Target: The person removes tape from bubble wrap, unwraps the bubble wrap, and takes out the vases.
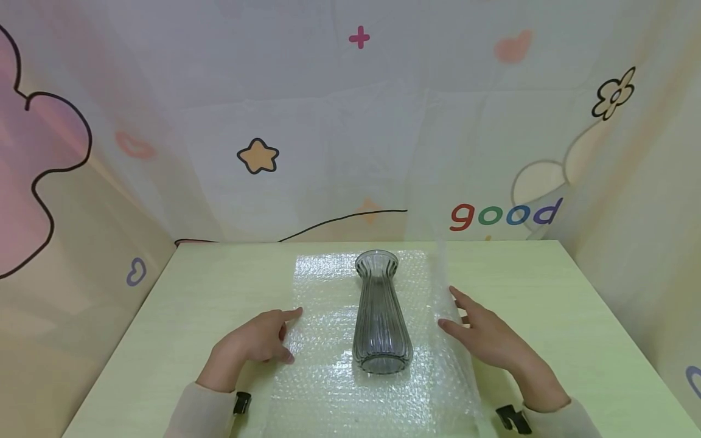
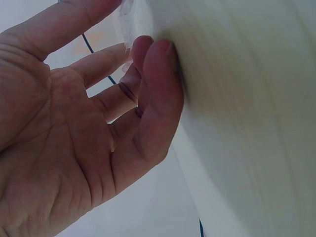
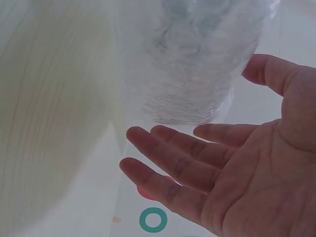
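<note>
A ribbed grey glass vase (image 1: 380, 310) lies on its side on a sheet of bubble wrap (image 1: 323, 377), mouth toward the back wall. At the sheet's left edge, the index finger and thumb of my left hand (image 1: 257, 334) touch the wrap. That hand's other fingers bend loosely near the tabletop in the left wrist view. My right hand (image 1: 487, 334) is at the right edge, which curls up off the table. In the right wrist view, its thumb meets the raised bubble wrap (image 3: 197, 89), and its long fingers (image 3: 173, 163) extend nearly straight beside it.
The pale green table (image 1: 547, 292) reaches back to a printed cloth wall (image 1: 328, 152), with more cloth at both sides. Black clips (image 1: 242, 403) show at the sleeve cuffs.
</note>
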Demonstrator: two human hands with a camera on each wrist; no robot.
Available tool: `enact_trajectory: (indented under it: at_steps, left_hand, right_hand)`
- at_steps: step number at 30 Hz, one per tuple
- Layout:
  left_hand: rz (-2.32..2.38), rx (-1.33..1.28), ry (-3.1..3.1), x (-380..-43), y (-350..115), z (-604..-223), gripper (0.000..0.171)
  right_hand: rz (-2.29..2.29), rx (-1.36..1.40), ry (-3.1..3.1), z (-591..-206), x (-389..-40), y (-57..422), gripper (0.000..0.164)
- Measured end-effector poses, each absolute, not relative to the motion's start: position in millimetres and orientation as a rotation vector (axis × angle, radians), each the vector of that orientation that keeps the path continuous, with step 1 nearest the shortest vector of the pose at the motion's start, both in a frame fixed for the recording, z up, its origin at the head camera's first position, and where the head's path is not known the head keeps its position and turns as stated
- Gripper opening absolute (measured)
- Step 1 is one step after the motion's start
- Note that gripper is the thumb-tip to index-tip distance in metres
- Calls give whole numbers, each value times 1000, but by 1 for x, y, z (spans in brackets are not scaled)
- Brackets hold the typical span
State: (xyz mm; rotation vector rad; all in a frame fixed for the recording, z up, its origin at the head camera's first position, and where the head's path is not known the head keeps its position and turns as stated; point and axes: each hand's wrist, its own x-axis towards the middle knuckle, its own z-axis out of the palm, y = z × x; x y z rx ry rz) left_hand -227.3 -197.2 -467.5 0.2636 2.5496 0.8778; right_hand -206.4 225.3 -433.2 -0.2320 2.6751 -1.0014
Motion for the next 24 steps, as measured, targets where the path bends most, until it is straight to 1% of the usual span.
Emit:
enact_trajectory:
  at_steps: [17,24]
  left_hand:
    - [868,268,2554,-227,-199,-469,98]
    - [861,267,2561,-228,-199,-471,98]
  right_hand:
    - [-1029,-287,2725,-435,-204,236,88]
    - [-1035,-304,2733,-436,-203,240,91]
